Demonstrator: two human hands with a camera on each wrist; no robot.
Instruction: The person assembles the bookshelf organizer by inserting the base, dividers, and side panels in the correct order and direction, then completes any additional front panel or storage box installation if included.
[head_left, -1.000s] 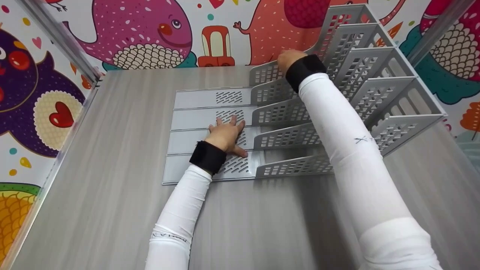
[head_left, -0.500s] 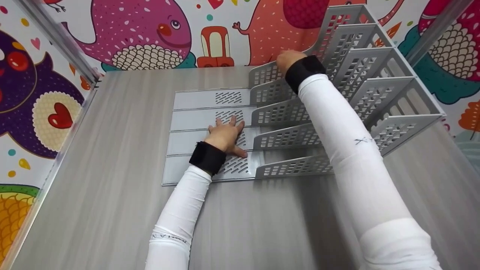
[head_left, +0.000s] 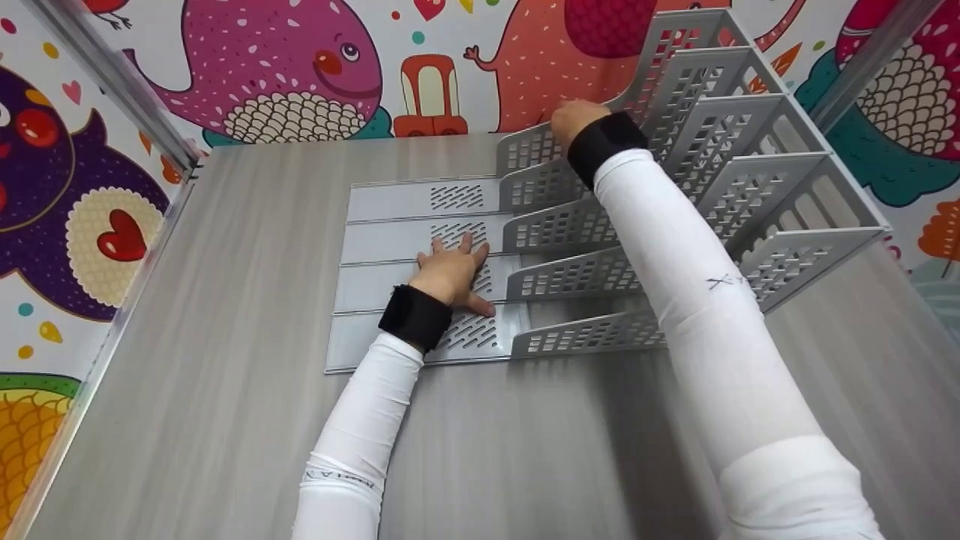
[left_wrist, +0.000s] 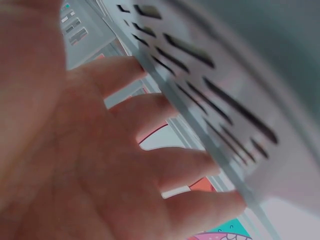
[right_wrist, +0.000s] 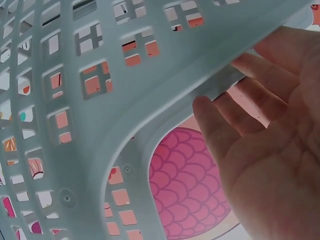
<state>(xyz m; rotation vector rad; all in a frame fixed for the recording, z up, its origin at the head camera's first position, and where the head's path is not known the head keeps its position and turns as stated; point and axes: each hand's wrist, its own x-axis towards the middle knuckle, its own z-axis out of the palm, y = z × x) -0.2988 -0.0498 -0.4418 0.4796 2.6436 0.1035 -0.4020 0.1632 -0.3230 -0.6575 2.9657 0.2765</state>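
Observation:
A grey rack (head_left: 830,155) with several perforated dividers lies on its back at the right in the head view, flat panels (head_left: 375,240) extending from it to the left. My left hand (head_left: 450,276) rests on the slotted panels with fingers spread; in the left wrist view the hand (left_wrist: 125,150) has its fingertips against a slotted panel (left_wrist: 280,170). My right hand (head_left: 576,120) grips the edge of a divider near the back. In the right wrist view, the fingers of that hand (right_wrist: 265,115) reach around the edge of a perforated divider (right_wrist: 150,100), their tips partly hidden.
A grey wood-patterned tabletop (head_left: 247,300) lies under the rack. Behind it stands a wall (head_left: 480,97) with cartoon animals. Metal posts rise at the back corners, and a metal edge (head_left: 105,360) runs along the left side.

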